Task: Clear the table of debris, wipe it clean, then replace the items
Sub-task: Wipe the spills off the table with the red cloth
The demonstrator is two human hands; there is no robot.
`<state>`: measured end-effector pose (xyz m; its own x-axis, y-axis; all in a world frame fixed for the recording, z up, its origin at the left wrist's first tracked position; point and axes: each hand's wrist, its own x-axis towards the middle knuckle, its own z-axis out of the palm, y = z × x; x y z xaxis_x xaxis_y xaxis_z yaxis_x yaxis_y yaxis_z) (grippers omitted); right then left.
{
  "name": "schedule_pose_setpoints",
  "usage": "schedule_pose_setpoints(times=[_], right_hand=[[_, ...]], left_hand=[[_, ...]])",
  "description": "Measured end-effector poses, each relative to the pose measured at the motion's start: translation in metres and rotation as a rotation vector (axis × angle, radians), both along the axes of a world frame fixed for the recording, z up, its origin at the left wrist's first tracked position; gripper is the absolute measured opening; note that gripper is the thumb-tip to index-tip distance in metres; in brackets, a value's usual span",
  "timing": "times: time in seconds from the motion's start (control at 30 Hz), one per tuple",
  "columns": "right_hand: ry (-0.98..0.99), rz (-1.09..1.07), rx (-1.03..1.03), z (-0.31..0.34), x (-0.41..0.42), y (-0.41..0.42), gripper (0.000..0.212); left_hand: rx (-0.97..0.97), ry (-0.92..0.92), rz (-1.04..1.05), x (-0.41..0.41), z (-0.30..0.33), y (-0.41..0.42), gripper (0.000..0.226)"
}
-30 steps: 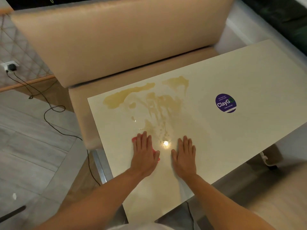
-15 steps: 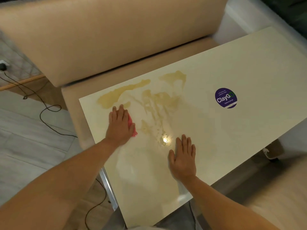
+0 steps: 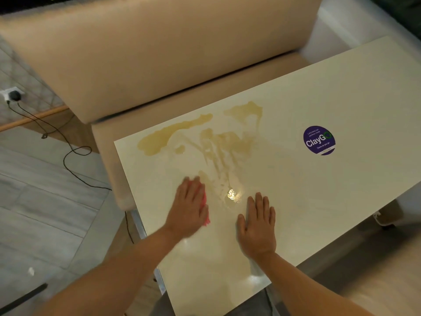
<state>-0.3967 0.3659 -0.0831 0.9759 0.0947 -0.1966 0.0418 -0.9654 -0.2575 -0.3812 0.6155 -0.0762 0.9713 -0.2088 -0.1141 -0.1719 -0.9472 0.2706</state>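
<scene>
A cream table (image 3: 341, 197) carries a brownish-yellow spill (image 3: 218, 142) smeared across its left half. My left hand (image 3: 190, 207) lies flat with straight fingers on a pink cloth (image 3: 206, 215), pressing it to the tabletop just below the smears; only the cloth's right edge shows. My right hand (image 3: 258, 224) rests flat on the table to the right of it, fingers spread, holding nothing. A bright light reflection (image 3: 232, 193) glints on the wet surface between the two hands.
A round purple sticker (image 3: 319, 140) sits on the table's right part. A tan padded bench (image 3: 159, 53) runs along the far side. A black cable (image 3: 68, 153) trails over the grey floor at left from a wall socket (image 3: 12, 95).
My left hand has slid the pink cloth from the left edge near the spill back toward me and to the right. My right hand has stayed flat in place.
</scene>
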Motion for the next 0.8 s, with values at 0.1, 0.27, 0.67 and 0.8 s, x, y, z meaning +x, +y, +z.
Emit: schedule_pose_setpoints(times=[0.1, 0.27, 0.67, 0.8], right_hand=[[-0.008, -0.001, -0.004, 0.000, 0.000, 0.000, 0.064], [-0.017, 0.005, -0.013, -0.003, 0.000, -0.001, 0.064], [-0.005, -0.003, 0.010, -0.002, 0.000, 0.000, 0.065], [-0.006, 0.001, 0.009, -0.001, -0.001, -0.001, 0.064]], left_hand=[[0.040, 0.020, 0.186, 0.049, 0.005, 0.020, 0.064], [0.063, 0.044, 0.141, 0.059, -0.006, 0.017, 0.069], [0.013, 0.015, -0.121, 0.008, -0.007, -0.001, 0.060], [0.005, 0.043, 0.168, 0.071, 0.006, 0.013, 0.061]])
